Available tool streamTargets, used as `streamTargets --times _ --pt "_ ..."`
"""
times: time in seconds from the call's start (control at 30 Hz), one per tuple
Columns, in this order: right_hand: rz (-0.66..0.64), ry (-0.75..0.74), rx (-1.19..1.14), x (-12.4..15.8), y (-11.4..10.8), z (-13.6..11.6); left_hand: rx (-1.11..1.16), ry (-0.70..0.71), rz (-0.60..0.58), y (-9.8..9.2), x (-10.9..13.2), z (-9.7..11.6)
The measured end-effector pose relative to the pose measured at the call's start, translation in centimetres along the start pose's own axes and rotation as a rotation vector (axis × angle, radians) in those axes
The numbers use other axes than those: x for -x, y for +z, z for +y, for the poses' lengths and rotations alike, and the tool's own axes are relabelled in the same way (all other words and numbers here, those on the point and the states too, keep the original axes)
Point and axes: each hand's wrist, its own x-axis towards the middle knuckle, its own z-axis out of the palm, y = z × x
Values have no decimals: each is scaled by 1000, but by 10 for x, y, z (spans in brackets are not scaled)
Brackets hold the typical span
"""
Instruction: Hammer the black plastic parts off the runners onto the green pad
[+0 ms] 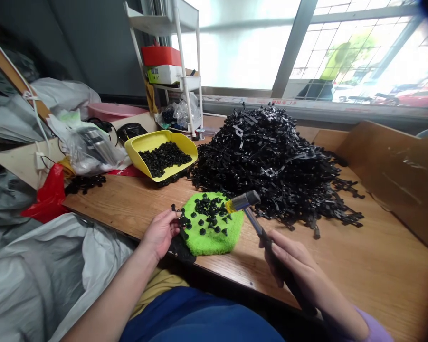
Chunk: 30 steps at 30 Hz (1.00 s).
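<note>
My right hand (288,261) is wrapped round the dark handle of a hammer (258,228). The hammer's head, with a yellow face on one end and a black one on the other, is over the right side of a green fuzzy cloth (214,244). Small black plastic parts (210,211) lie scattered on the cloth, several standing upright like pegs. At the cloth's left edge my left hand (162,231) pinches a black plastic piece with small knobs (181,218). Its lower end is partly hidden by the fingers.
A tall heap of black plastic pieces (263,161) covers the table behind the cloth. To its left stands a yellow scoop-shaped tray (133,151) with small black parts in it. A white shelf rack (180,52), a red bag (52,197) and a cardboard panel (402,166) surround the wooden table (110,209).
</note>
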Motion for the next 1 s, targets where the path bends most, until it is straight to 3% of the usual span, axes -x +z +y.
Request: streamTargets --times 0.13,0.43,0.63,1.0 --pt "-88 -24 91 -8 5 -8 -32 2 -7 1 0 -1" --pt "-28 -165 392 -34 22 -12 -82 69 69 7 3 -2" --pt "-40 -205 620 -47 33 -7 -105 99 32 11 6 -1" --pt "-7 -196 526 -43 37 -1 -12 67 37 8 3 -2"
